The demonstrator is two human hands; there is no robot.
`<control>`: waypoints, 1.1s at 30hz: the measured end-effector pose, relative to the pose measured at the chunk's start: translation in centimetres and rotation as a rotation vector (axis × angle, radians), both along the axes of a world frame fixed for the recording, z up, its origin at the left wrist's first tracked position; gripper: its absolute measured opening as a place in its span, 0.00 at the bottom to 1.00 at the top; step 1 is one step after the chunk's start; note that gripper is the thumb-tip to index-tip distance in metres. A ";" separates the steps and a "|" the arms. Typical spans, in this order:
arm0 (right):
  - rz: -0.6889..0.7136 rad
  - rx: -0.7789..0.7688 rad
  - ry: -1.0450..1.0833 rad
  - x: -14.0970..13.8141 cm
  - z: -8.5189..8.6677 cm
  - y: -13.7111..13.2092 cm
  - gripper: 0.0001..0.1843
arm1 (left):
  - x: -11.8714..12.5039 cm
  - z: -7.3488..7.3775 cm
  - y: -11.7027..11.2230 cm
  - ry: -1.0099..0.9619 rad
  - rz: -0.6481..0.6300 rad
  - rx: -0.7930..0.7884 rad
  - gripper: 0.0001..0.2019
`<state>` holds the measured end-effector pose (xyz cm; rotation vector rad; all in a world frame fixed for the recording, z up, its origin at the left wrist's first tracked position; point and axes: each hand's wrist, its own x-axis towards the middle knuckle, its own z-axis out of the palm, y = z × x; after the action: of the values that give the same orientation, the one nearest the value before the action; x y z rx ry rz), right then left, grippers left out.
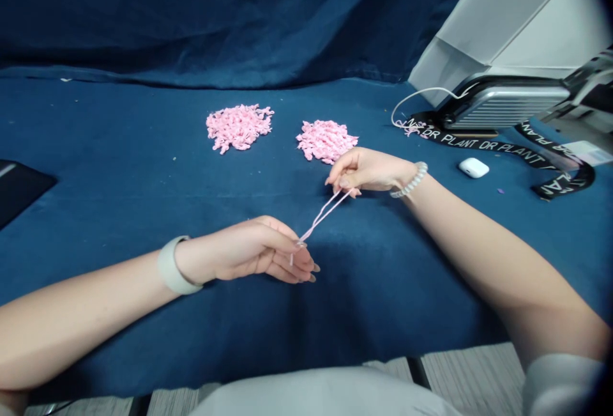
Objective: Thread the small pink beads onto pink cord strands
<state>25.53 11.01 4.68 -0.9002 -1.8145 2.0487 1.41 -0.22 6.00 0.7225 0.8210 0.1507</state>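
Left hand point(249, 251) and right hand point(368, 170) are working over a blue cloth-covered surface point(143, 167), both raised just off it and well apart. A doubled pink cord point(325, 211) is stretching between them, running slightly taut on a diagonal.

Right-hand fingers point(345, 176) are pinching the cord's upper end, thumb and forefinger closed on it, other fingers loosely curled. Left-hand fingers point(292, 262) are curling inward and gripping the lower end between thumb and forefinger; a short tail is poking out below that grip.

Two heaps of small curly pink pieces point(238, 127) point(325, 141) are lying side by side beyond the hands, with the right hand nearest the second heap, almost touching it. Exact material is too small to tell.

Left wrist is wearing a pale band point(175, 264); right wrist is wearing a beaded bracelet point(410, 179).

Off to the right, a black DR PLANT lanyard point(479, 144) is looping around a ribbed silver case point(502, 106), a white cable point(421, 100) is trailing from it, and a white earbud case point(473, 167) is sitting just beside the lanyard. A dark flat slab point(19, 189) is lying at the left edge.
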 end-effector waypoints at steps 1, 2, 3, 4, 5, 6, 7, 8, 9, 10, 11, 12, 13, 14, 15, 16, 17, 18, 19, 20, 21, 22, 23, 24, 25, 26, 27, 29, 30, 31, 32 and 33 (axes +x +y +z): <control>-0.002 0.012 -0.014 0.1 0.3 -0.7 0.15 | -0.3 0.2 0.1 0.016 -0.017 0.006 0.08; 0.001 0.023 -0.036 0.3 0.5 -1.6 0.14 | -0.7 0.3 0.2 0.028 -0.027 0.009 0.08; 0.004 0.039 -0.063 0.4 0.6 -2.4 0.13 | -1.0 0.3 0.2 0.036 -0.034 0.008 0.08; 0.006 0.066 -0.091 0.6 0.6 -3.3 0.12 | -1.3 0.2 0.1 0.041 -0.044 0.002 0.08; 0.001 0.101 -0.125 0.7 0.4 -4.1 0.12 | -1.5 0.0 0.1 0.045 -0.058 -0.006 0.08; -0.012 0.142 -0.159 0.9 0.1 -4.9 0.13 | -1.7 -0.2 0.0 0.045 -0.075 -0.015 0.08; -0.037 0.190 -0.184 1.0 -0.2 -5.5 0.14 | -1.9 -0.4 0.0 0.040 -0.099 -0.024 0.08; -0.066 0.240 -0.194 1.0 -0.4 -5.9 0.14 | -2.0 -0.6 0.0 0.028 -0.129 -0.033 0.08; -0.076 0.291 -0.194 1.1 -0.6 -6.2 0.15 | -2.1 -0.8 0.1 0.013 -0.160 -0.041 0.08; -0.062 0.343 -0.189 1.1 -0.7 -6.4 0.15 | -2.1 -0.9 0.2 -0.006 -0.189 -0.048 0.08; -0.028 0.394 -0.184 1.1 -0.8 -6.5 0.14 | -2.1 -0.9 0.3 -0.023 -0.218 -0.055 0.09; 0.020 0.445 -0.180 1.1 -0.7 -6.5 0.14 | -2.1 -0.9 0.5 -0.036 -0.246 -0.060 0.09; 0.070 0.491 -0.178 1.1 -0.6 -6.5 0.13 | -2.1 -0.9 0.6 -0.044 -0.269 -0.065 0.09; 0.114 0.529 -0.178 1.0 -0.5 -6.5 0.12 | -2.1 -0.8 0.7 -0.044 -0.286 -0.067 0.09; 0.146 0.556 -0.175 1.1 -0.5 -6.4 0.12 | -2.1 -0.8 0.8 -0.040 -0.298 -0.071 0.09; 0.162 0.570 -0.171 1.1 -0.4 -6.4 0.11 | -2.1 -0.7 0.9 -0.033 -0.305 -0.076 0.09; 0.162 0.572 -0.166 1.1 -0.4 -6.4 0.11 | -2.0 -0.6 0.9 -0.024 -0.308 -0.080 0.09; 0.151 0.564 -0.163 1.1 -0.5 -6.3 0.12 | -2.0 -0.6 0.9 -0.015 -0.306 -0.084 0.08; 0.130 0.547 -0.162 1.2 -0.5 -6.4 0.12 | -2.0 -0.5 0.9 -0.007 -0.304 -0.089 0.08; 0.099 0.525 -0.167 1.2 -0.6 -6.4 0.13 | -2.0 -0.5 0.9 -0.002 -0.302 -0.092 0.08; 0.063 0.496 -0.176 1.2 -0.7 -6.5 0.14 | -2.0 -0.4 0.9 0.001 -0.301 -0.095 0.08; 0.028 0.463 -0.187 1.1 -0.7 -6.5 0.15 | -2.0 -0.4 0.9 0.004 -0.300 -0.096 0.08; -0.006 0.430 -0.195 1.1 -0.8 -6.6 0.16 | -2.0 -0.4 0.9 0.008 -0.299 -0.096 0.08; -0.040 0.397 -0.199 1.0 -0.8 -6.7 0.16 | -2.0 -0.4 0.9 0.013 -0.300 -0.097 0.08; -0.075 0.366 -0.197 0.9 -0.8 -6.8 0.16 | -2.0 -0.4 0.9 0.020 -0.298 -0.098 0.08; -0.110 0.339 -0.191 0.8 -0.9 -6.8 0.16 | -1.9 -0.3 0.9 0.026 -0.293 -0.102 0.08; -0.146 0.314 -0.184 0.7 -0.9 -6.9 0.17 | -1.9 -0.3 0.9 0.031 -0.288 -0.108 0.08; -0.219 0.271 -0.172 0.4 -1.0 -7.0 0.17 | -1.9 -0.3 1.0 0.035 -0.273 -0.124 0.08; -0.249 0.253 -0.167 0.2 -1.0 -7.0 0.16 | -1.8 -0.3 1.0 0.034 -0.265 -0.130 0.08; -0.273 0.240 -0.162 0.1 -1.0 -7.0 0.16 | -1.8 -0.3 1.0 0.031 -0.260 -0.134 0.08; -0.290 0.232 -0.157 0.0 -1.1 -7.1 0.16 | -1.8 -0.3 1.1 0.027 -0.259 -0.137 0.08; -0.301 0.228 -0.155 -0.1 -1.1 -7.1 0.16 | -1.8 -0.4 1.1 0.019 -0.260 -0.138 0.08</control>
<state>25.43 3.90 3.60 -1.2068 -1.8119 1.5945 -0.43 0.86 5.60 0.6944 0.7403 -0.1455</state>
